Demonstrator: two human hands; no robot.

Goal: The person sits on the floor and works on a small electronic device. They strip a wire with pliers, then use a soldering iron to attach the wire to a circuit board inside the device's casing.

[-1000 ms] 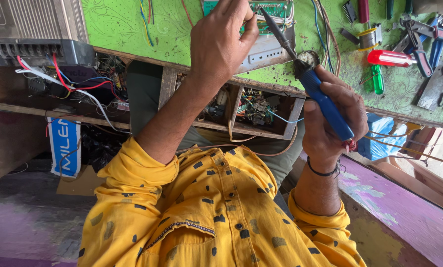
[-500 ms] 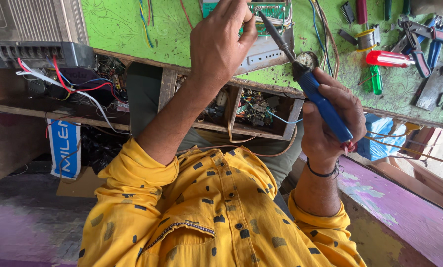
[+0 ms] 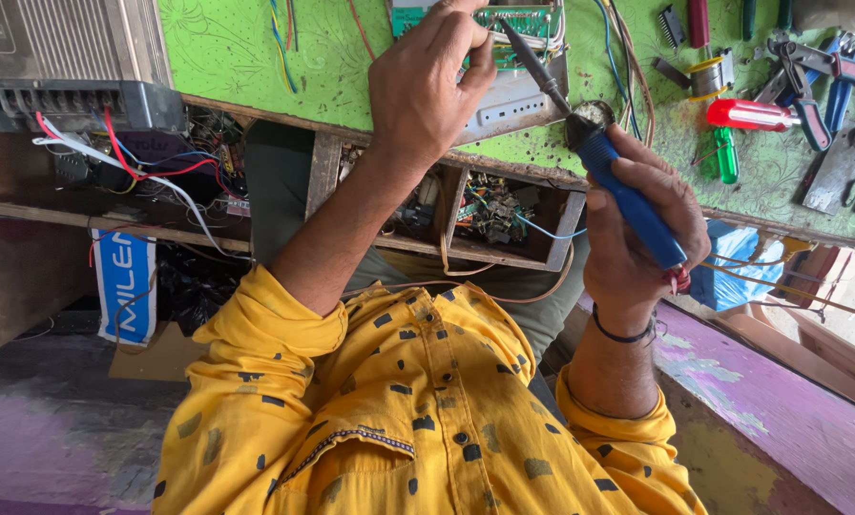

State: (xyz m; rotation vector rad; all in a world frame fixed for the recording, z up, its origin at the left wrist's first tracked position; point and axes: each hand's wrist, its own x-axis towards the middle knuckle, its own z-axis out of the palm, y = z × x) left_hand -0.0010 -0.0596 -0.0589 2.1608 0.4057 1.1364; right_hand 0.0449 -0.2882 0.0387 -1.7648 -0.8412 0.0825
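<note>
My left hand [image 3: 426, 91] reaches onto the green bench top [image 3: 256, 48], fingers curled over the edge of a green circuit board [image 3: 528, 17] that lies on a pale grey casing [image 3: 511, 103]. My right hand [image 3: 637, 224] is closed around a blue-handled soldering iron [image 3: 628, 195]. Its dark shaft slants up to the left and the tip sits at the board, just beside my left thumb. Coloured wires run off the board's right side. Both arms wear yellow patterned sleeves.
A red-handled screwdriver [image 3: 747, 114], a green screwdriver [image 3: 725, 157] and pliers [image 3: 814, 72] lie at the right of the bench. A grey metal device [image 3: 65, 57] with red and white wires [image 3: 132, 162] stands at the left. An open wooden compartment [image 3: 490, 210] below holds electronic parts.
The view has shifted slightly. Both hands keep their hold, and the iron's tip stays at the board beside my left thumb.
</note>
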